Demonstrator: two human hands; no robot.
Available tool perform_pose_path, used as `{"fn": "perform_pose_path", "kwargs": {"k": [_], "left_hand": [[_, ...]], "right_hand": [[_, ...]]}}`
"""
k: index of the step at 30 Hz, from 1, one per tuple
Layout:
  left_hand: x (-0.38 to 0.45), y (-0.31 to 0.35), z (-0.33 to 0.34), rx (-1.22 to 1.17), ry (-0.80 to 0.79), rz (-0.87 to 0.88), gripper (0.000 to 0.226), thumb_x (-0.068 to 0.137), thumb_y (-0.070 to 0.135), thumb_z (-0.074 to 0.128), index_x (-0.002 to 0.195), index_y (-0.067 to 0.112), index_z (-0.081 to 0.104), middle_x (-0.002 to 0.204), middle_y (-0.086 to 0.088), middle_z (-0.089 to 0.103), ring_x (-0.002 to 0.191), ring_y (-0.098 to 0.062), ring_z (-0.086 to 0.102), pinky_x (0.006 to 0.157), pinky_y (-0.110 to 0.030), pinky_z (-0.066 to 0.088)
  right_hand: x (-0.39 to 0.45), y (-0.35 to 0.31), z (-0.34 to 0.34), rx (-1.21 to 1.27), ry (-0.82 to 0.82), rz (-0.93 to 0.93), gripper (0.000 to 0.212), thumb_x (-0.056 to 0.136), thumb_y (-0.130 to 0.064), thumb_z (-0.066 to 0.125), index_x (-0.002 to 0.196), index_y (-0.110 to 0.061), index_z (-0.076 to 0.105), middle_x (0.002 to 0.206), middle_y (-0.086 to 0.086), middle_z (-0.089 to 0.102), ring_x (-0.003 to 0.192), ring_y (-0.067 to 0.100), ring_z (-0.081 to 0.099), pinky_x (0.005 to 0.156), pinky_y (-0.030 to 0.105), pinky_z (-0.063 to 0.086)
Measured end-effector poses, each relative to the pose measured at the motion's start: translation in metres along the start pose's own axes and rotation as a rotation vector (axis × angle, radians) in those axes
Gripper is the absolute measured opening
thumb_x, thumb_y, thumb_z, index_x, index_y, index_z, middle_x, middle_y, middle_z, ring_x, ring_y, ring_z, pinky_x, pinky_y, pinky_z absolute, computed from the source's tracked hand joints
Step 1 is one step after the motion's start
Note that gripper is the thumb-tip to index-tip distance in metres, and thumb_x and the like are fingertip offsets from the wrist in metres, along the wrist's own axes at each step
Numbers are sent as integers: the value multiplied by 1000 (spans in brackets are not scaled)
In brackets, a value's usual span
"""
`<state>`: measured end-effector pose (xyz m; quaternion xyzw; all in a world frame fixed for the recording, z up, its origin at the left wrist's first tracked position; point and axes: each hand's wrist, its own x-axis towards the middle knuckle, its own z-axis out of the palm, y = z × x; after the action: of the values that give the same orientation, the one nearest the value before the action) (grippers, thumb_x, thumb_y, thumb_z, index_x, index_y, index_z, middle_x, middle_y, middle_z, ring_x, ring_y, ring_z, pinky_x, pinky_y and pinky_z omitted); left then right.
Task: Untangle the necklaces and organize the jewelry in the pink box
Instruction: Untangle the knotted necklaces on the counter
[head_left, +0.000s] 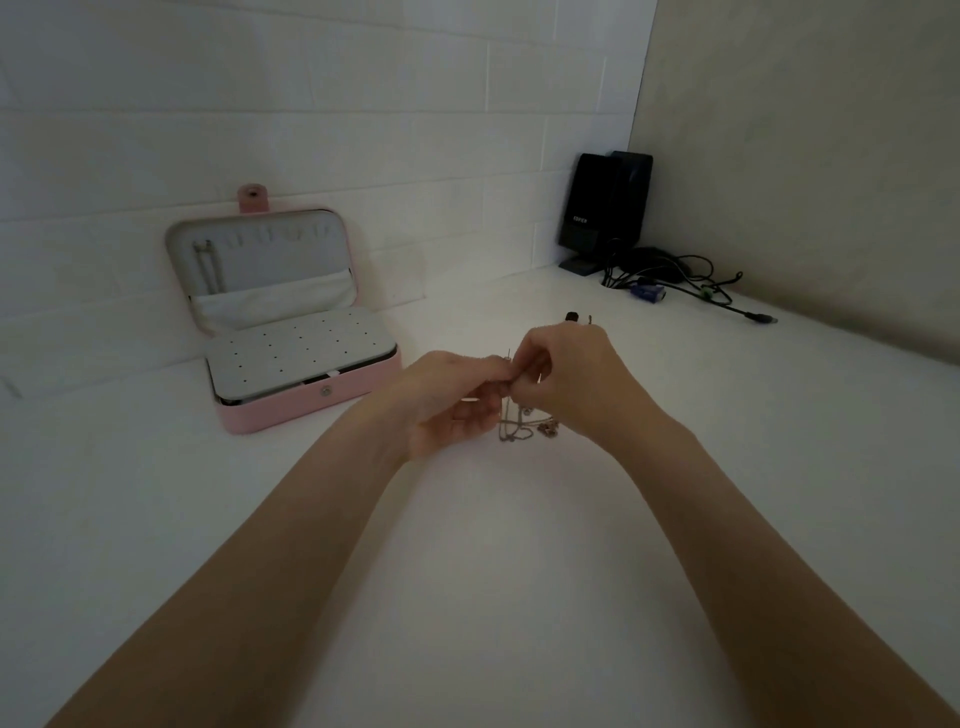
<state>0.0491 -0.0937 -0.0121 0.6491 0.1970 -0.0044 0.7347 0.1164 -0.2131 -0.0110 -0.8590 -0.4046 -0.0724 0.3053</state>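
Observation:
A tangle of thin silver necklaces (522, 423) hangs between my hands above the white table, small pendants dangling at its lower end. My left hand (452, 400) and my right hand (566, 379) meet fingertip to fingertip and both pinch the chains at the top. The pink box (306, 402) stands open to the left, its lid leaning on the wall. One chain (210, 267) hangs from a hook inside the lid. A grey earring panel with small holes (298, 351) covers the base.
Small dark jewelry pieces (576, 317) lie on the table just behind my right hand. Two black speakers (602, 208) stand in the back right corner with a heap of cables (675, 280) beside them. White brick wall runs behind the table.

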Motion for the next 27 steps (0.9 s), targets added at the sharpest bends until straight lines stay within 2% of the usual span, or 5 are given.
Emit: {"fn": "perform_pose_path", "kwargs": {"k": [3, 7, 13, 22, 27], "left_hand": [[-2, 1, -4, 85, 21, 72, 10, 82, 16, 68, 88, 8, 70, 73, 0, 64, 58, -5, 60, 52, -15, 49], [-3, 0, -4, 133, 54, 161, 12, 81, 21, 69, 88, 10, 71, 80, 0, 69, 66, -5, 66, 56, -15, 50], [-6, 0, 3, 179, 37, 181, 10, 83, 23, 68, 79, 14, 69, 66, 8, 69, 63, -2, 67, 54, -13, 51], [-1, -3, 5, 184, 257, 308, 7, 81, 8, 67, 74, 9, 67, 70, -5, 67, 59, -9, 64, 56, -17, 53], [-1, -4, 5, 223, 193, 372, 6, 81, 5, 69, 76, 9, 69, 68, -5, 69, 62, -9, 67, 63, -18, 55]], "right_hand": [[-3, 4, -8, 223, 2, 113, 11, 77, -12, 66, 67, -14, 67, 58, -6, 61, 49, 1, 52, 47, 9, 39], [-4, 9, -8, 657, -28, 299, 24, 80, -12, 60, 56, -12, 59, 56, 1, 50, 58, 15, 41, 58, 27, 35], [-2, 7, -1, 1079, -70, 472, 19, 83, -7, 49, 64, -7, 52, 55, 0, 48, 51, 11, 37, 51, 23, 33], [-4, 10, -2, 1040, -231, 424, 18, 86, -7, 59, 68, -7, 59, 58, 1, 50, 51, 10, 42, 53, 23, 37], [-3, 12, -5, 1023, -255, 506, 22, 85, -9, 54, 63, -9, 51, 57, 3, 49, 51, 13, 40, 52, 23, 35]]}}
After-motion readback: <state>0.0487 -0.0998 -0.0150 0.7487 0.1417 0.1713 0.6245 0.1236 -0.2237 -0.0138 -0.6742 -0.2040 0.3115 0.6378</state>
